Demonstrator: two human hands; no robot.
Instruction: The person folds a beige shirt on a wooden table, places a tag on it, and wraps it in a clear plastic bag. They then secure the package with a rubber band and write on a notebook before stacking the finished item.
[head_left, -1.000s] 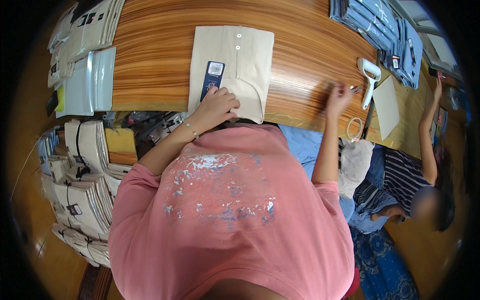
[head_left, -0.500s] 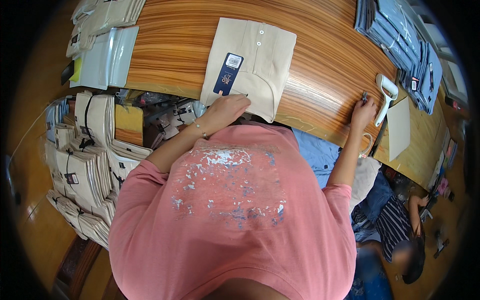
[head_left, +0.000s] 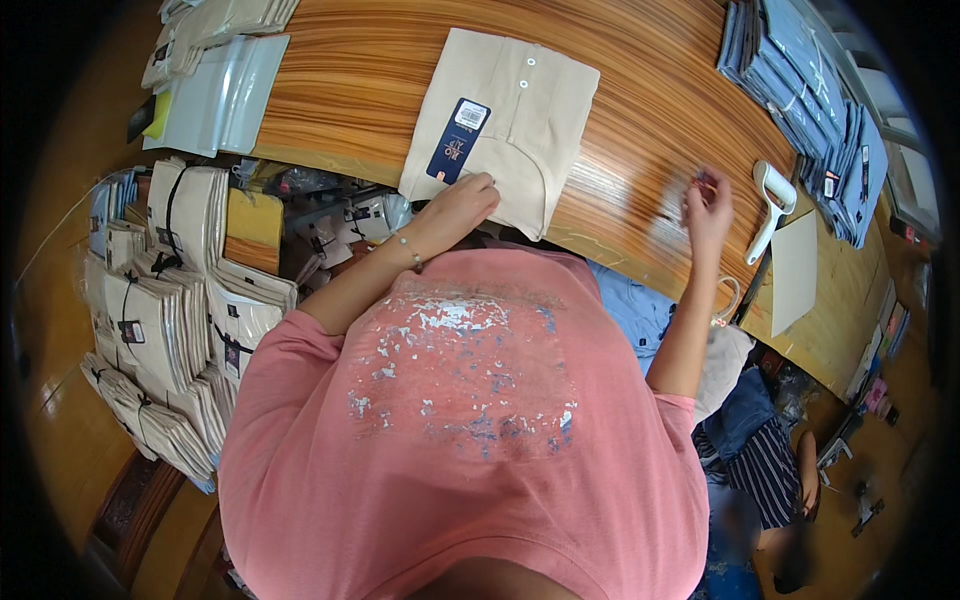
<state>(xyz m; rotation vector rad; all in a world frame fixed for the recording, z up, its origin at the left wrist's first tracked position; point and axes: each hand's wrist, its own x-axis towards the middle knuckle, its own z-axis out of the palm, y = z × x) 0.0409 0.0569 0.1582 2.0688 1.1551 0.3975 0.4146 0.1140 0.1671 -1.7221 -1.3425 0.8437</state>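
A folded cream knit shirt (head_left: 555,115) lies on the wood-grain table in front of me. Two white buttons run down its placket, and a dark blue hang tag (head_left: 459,140) rests on its left side. My left hand (head_left: 460,212) is closed at the shirt's near edge, just below the tag, its fingers bent together on the fabric. Off to the right, my right hand (head_left: 708,205) is raised over the table with curled fingers. Something small and dark shows between these fingertips; its kind is too small to make out.
A white lint roller (head_left: 772,205) lies right of my right hand, beside a pale card (head_left: 794,275). Blue folded garments (head_left: 800,80) are stacked at far right. Plastic sleeves (head_left: 225,95) lie at far left, above bundled cream garments (head_left: 160,320). Another person (head_left: 765,475) is at lower right.
My right hand has lifted off the tabletop near the lint roller and moved left, its fingers now pointing up. My left hand stays at the shirt's near edge.
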